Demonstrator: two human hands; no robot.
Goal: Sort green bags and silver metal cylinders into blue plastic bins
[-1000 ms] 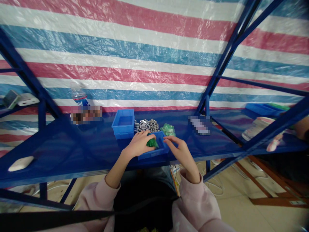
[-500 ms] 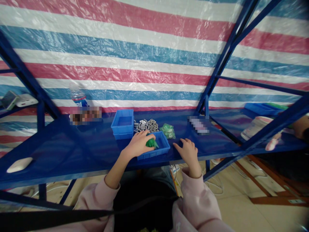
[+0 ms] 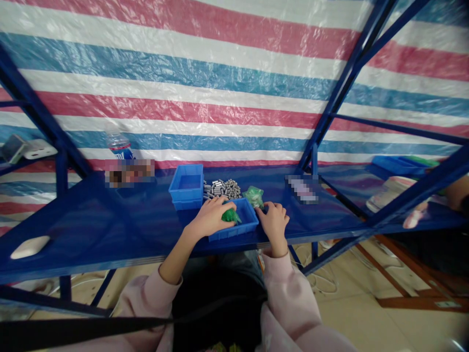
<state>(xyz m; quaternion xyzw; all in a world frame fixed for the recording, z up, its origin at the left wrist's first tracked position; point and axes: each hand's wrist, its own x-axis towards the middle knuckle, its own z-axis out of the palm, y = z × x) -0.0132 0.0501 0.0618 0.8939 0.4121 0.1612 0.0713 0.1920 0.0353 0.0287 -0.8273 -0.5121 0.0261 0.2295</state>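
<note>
My left hand [image 3: 211, 217] reaches over the left side of a low blue tray [image 3: 252, 226], its fingers wrapped round a bunch of green pieces [image 3: 230, 215]. To the right of the tray is my right hand [image 3: 274, 221], fingers apart and thumb close to a clear bag of green pieces [image 3: 253, 195]. Nothing shows in that hand. Behind the tray lies a pile of small silvery metal cylinders [image 3: 229, 188]. Stacked blue bins [image 3: 186, 183] stand to the left of the pile.
On the blue table [image 3: 110, 220] are a white object [image 3: 30, 247] at the left, a plastic bottle [image 3: 119, 144] at the back and a blurred flat item [image 3: 302, 189]. Blue metal struts rise on both sides. Part of another person's arm [image 3: 458, 190] shows far right.
My right hand has moved left, closer to the tray and the bag of green pieces. My left hand stays on the green pieces. The view has shifted slightly.
</note>
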